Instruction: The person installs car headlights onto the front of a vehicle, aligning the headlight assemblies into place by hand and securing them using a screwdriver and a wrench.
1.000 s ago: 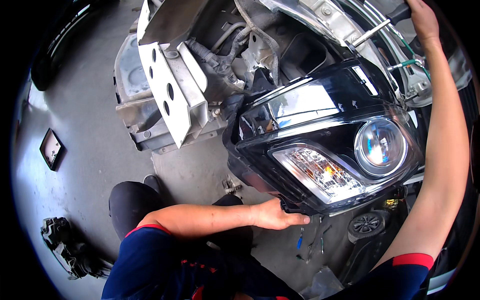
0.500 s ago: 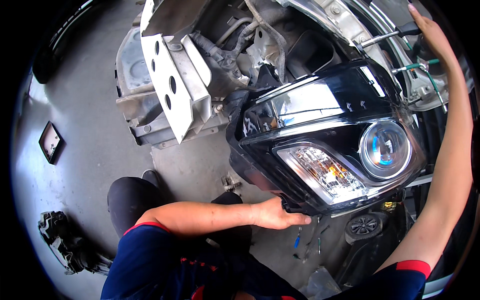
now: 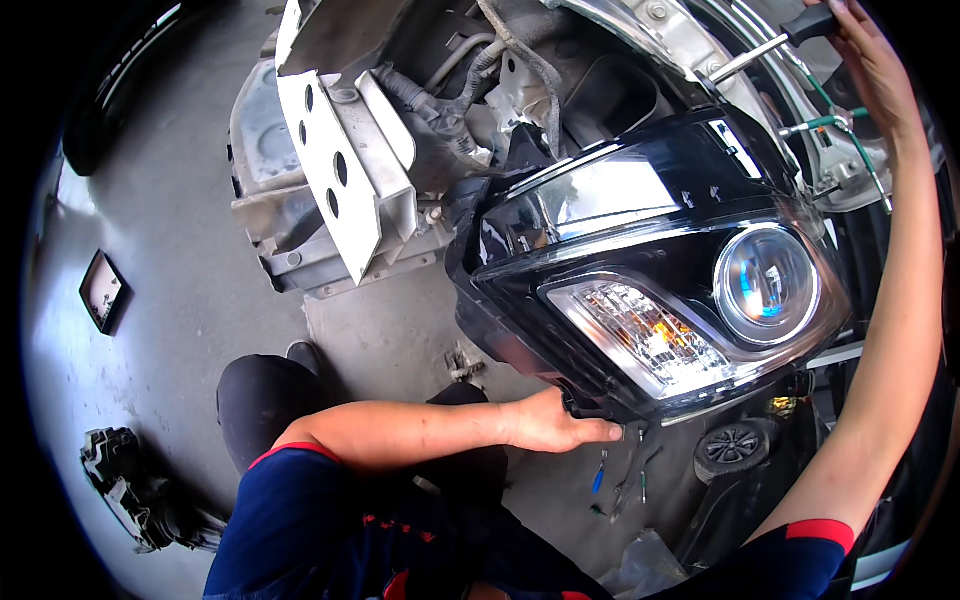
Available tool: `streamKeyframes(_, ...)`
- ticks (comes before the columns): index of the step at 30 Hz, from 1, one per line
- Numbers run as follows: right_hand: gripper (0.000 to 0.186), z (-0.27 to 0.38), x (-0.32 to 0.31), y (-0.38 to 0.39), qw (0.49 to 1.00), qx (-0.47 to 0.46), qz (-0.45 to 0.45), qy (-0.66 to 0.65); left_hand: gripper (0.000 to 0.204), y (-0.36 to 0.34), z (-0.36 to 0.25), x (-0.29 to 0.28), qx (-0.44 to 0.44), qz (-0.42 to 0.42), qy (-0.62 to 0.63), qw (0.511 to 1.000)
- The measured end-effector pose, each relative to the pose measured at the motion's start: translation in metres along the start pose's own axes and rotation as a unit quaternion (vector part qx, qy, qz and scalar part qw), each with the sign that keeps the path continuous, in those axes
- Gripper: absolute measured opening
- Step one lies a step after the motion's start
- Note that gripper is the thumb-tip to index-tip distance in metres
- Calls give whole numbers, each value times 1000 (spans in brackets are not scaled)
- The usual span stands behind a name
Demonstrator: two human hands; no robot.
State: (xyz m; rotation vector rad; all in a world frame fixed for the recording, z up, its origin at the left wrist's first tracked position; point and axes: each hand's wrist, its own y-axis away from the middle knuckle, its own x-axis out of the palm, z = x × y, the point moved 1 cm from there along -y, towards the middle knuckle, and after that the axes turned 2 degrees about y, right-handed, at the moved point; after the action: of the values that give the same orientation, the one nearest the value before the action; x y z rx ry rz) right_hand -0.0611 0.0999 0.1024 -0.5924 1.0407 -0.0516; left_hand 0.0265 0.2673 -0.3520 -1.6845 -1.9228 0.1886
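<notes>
My left hand (image 3: 560, 421) is closed on the lower corner of a large black headlight (image 3: 610, 250), thumb pointing right along its edge and fingers partly hidden. The headlight has a round projector lens and a clear, amber-tinted lamp section, and it rests tilted in front of the bare car body. At the upper right, my right hand (image 3: 875, 75) reaches past the headlight to a screwdriver (image 3: 752, 58) with a black handle and long metal shaft. Its fingers close round the handle's end, near the picture's rim. The shaft's tip meets the pale body panel by the headlight's top edge.
A green-armed cross wrench (image 3: 838, 118) lies close by my right wrist. A white bracket with holes (image 3: 325, 170) juts from the car's front. On the floor are a small tray (image 3: 103, 292), a black part (image 3: 140, 490), a blue-handled tool (image 3: 599, 475) and a plastic bag (image 3: 645, 565).
My right hand has shifted up and its fingers have curled in at the screwdriver handle, which sits slightly higher. The headlight has moved slightly in the picture; my left hand keeps its hold.
</notes>
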Motion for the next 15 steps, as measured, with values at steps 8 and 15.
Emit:
streamKeyframes(8,9,-34,4,-36,952,118,-188,-209,52,-1,4,4,5,-2,-7,1000)
streamKeyframes(15,12,-24,27,-36,915,166,-236,-282,48,0,1,2,-6,-2,25,1000)
